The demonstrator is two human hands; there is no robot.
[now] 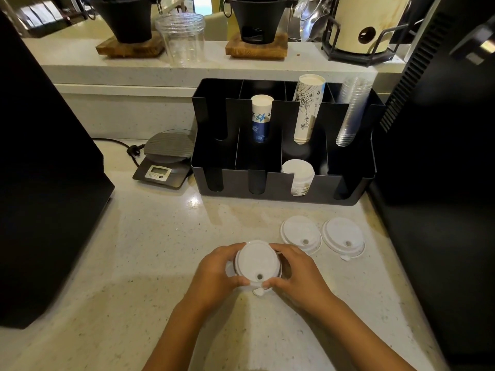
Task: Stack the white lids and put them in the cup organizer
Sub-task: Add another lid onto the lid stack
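Observation:
A stack of white lids (256,261) is held between both hands just above the pale counter, top lid facing up with its sip hole toward me. My left hand (215,274) grips its left side and my right hand (296,271) grips its right side. Two more white lids lie flat on the counter to the right, one (300,234) nearer the stack and the other (342,241) beyond it. The black cup organizer (356,188) stands behind them, with white lids (297,171) in a front compartment.
The organizer also holds paper cups (261,117), a taller paper cup stack (306,108) and clear plastic cups (351,111). A digital scale (164,163) sits left of it. Large black machines stand at the left (40,170) and right (442,129).

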